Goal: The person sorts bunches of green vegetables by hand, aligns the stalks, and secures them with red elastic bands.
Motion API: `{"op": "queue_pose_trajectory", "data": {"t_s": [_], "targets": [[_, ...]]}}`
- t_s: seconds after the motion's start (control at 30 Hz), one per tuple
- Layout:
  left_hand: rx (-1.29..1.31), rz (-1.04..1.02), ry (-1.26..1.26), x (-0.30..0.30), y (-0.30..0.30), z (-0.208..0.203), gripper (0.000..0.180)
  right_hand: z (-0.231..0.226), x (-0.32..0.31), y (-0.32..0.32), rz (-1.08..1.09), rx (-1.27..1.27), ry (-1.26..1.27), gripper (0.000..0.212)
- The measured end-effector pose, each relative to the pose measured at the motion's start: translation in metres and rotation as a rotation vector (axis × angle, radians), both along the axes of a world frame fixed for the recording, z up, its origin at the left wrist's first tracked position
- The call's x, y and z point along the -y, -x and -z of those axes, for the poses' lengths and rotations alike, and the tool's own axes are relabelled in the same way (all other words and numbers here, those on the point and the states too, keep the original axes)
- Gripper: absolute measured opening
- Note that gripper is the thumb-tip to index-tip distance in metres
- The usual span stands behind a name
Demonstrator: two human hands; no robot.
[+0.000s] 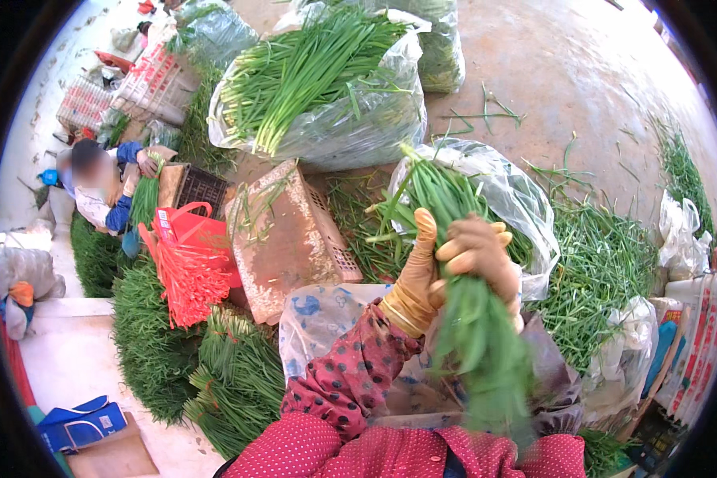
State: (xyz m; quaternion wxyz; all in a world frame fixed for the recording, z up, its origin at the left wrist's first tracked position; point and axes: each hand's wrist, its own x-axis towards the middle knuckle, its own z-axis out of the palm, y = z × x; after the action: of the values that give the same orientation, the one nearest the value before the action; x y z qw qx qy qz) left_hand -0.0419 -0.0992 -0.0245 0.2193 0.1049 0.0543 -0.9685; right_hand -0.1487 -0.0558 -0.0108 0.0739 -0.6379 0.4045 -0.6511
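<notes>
A bunch of long green chives (482, 342) hangs in front of my chest. Its pale stem ends point up and away, and its leaf ends hang down, smeared by motion. My left hand (418, 275), in a yellow glove, grips the bunch from the left with the thumb up. Around the bunch's middle closes my right hand (482, 251), in a brown and yellow glove, blurred. Just beyond the hands, more chives lie in an open clear plastic bag (534, 203). A patterned plastic sheet (315, 315) covers my lap.
A large bag of chives (319, 80) stands ahead. Left of me are an upturned crate (267, 239), red ties (187, 271) and tied chive bundles (239, 382). Loose leaves (597, 271) cover the floor at right. A co-worker (103, 179) handles greens at far left.
</notes>
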Motion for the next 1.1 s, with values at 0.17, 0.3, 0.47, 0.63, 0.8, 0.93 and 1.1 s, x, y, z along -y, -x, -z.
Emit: {"op": "queue_pose_trajectory", "data": {"t_s": [0.17,0.3,0.47,0.63,0.8,0.93,1.1], "targets": [[0.013,0.137,-0.041,-0.016,-0.064,-0.022,0.048,-0.031,-0.059,-0.039,-0.177,-0.486,-0.277,0.037],[0.331,0.125,0.327,-0.006,-0.108,-0.011,0.035,-0.033,-0.099,-0.046,-0.837,0.468,-0.613,0.036],[0.56,0.164,0.748,-0.032,-0.131,-0.04,0.042,0.012,-0.09,-0.076,-0.721,1.17,-0.981,0.072],[0.664,0.416,0.859,-0.061,-0.163,-0.067,0.051,-0.018,-0.063,-0.075,-0.732,1.353,-0.426,0.087],[0.641,0.668,0.815,-0.081,-0.186,-0.043,0.056,-0.018,-0.072,-0.02,-0.453,1.751,-0.392,0.046],[0.701,0.607,0.88,-0.102,-0.171,-0.042,0.057,0.023,-0.078,0.023,0.002,1.547,-0.612,0.027],[0.883,0.668,1.039,-0.114,-0.168,-0.053,0.047,0.068,-0.124,0.097,0.237,1.683,-0.276,0.013]]}}
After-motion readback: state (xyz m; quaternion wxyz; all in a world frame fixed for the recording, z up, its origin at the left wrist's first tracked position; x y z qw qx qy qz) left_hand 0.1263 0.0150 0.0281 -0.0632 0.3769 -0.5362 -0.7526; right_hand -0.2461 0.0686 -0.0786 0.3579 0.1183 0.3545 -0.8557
